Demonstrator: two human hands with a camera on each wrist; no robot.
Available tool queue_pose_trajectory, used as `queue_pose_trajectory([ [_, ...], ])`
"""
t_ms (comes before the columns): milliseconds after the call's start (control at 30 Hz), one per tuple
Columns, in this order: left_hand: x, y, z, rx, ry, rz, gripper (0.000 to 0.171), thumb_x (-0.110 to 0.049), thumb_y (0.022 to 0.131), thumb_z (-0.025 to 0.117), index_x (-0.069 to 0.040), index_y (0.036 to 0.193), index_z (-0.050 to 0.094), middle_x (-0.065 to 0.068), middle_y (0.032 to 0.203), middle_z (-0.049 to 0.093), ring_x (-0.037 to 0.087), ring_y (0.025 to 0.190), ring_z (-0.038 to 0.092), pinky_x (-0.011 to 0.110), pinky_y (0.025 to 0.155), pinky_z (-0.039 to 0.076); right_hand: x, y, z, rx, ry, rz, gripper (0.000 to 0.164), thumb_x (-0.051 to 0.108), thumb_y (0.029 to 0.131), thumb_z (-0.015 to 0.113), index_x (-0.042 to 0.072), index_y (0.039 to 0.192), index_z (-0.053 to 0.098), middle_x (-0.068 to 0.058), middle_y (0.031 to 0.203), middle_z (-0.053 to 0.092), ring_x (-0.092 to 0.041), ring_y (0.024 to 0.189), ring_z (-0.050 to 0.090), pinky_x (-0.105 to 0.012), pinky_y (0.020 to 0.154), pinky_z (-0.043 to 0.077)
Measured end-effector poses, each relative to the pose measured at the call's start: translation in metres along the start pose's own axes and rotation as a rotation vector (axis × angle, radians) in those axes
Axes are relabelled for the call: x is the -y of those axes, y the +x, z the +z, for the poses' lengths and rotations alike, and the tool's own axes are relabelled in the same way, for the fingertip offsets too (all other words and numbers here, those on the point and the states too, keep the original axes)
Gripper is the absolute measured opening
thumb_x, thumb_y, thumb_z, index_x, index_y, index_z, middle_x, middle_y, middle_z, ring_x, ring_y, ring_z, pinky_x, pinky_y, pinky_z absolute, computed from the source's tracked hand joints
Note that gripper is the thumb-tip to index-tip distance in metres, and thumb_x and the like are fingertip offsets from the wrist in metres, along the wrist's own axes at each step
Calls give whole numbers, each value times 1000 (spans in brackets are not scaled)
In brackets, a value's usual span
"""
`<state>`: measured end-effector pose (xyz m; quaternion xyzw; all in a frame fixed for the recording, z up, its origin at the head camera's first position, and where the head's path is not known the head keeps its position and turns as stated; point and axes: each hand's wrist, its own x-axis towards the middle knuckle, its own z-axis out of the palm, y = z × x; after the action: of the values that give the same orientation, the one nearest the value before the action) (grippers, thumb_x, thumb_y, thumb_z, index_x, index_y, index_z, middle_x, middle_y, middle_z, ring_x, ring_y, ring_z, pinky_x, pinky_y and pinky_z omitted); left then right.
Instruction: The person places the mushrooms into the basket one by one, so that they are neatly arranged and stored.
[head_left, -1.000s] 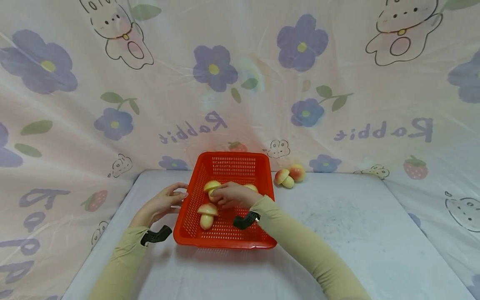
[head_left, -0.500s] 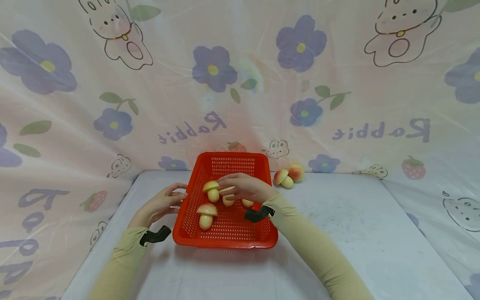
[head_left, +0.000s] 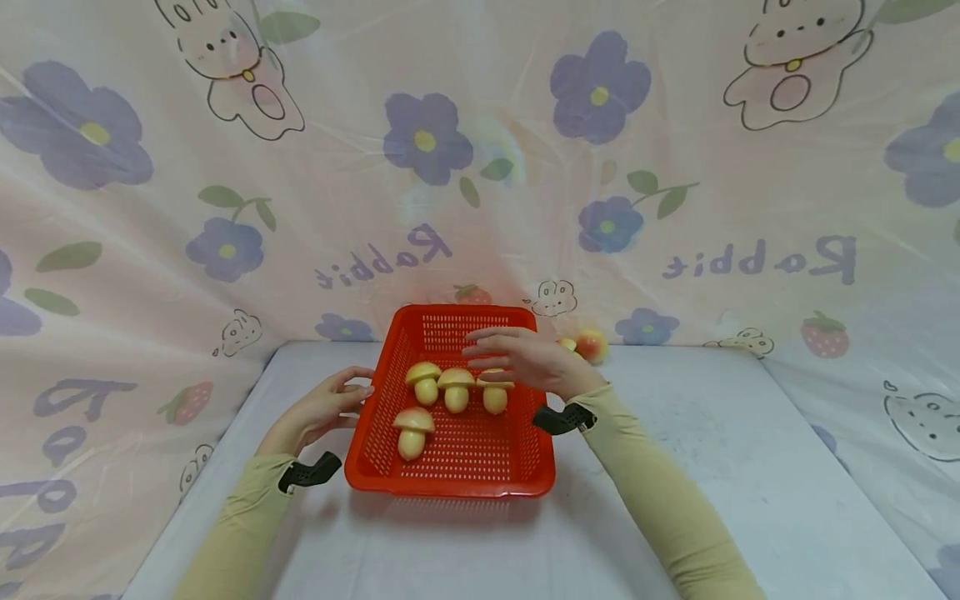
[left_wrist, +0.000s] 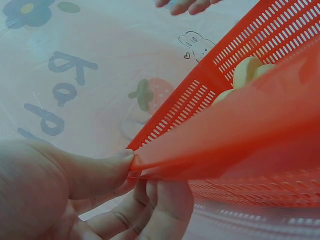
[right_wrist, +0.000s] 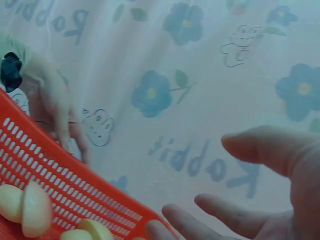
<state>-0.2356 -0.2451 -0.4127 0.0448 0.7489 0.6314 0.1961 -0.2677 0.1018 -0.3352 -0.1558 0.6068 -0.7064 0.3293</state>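
My left hand (head_left: 318, 410) pinches the left rim of a red plastic basket (head_left: 450, 485), thumb above and fingers below in the left wrist view. Inside are several toy mushrooms: a yellow-capped mushroom (head_left: 425, 383), a middle mushroom (head_left: 456, 392) and a right mushroom (head_left: 495, 397) stand in a row, with a pink-capped mushroom (head_left: 412, 433) nearer me. Over the basket's right side hovers my right hand (head_left: 532, 360), fingers spread and holding nothing. It partly covers the right mushroom's cap.
Beyond the basket's right rim, a red and yellow round piece (head_left: 592, 346) lies by another mushroom (head_left: 567, 343), mostly hidden behind my right hand. A white table (head_left: 712, 450) extends to the right. A printed curtain (head_left: 480, 208) hangs at the back.
My right hand has let go inside the basket and moved up and right, uncovering the mushrooms in the row. My left hand has stayed at the rim.
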Motion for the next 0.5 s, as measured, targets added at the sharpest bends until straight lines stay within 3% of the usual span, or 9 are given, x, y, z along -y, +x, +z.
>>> queue_pose_trajectory([
  [267,-1,-2,1,-3,3,-5,43,-17,101,51,-4,139,35,16,113,61,25,91,63,41,80,55,6,-19,-21,-5,3,-59,49,17,98,54,-1,141,40,-22,141,44,-38,126,46,-51,103,36],
  [500,-2,-2,2,-12,6,-11,45,-19,100,52,-5,140,34,16,114,61,26,91,63,41,80,54,10,-35,-40,-10,-10,-114,43,15,99,50,0,139,42,-26,144,38,-39,127,44,-52,105,33],
])
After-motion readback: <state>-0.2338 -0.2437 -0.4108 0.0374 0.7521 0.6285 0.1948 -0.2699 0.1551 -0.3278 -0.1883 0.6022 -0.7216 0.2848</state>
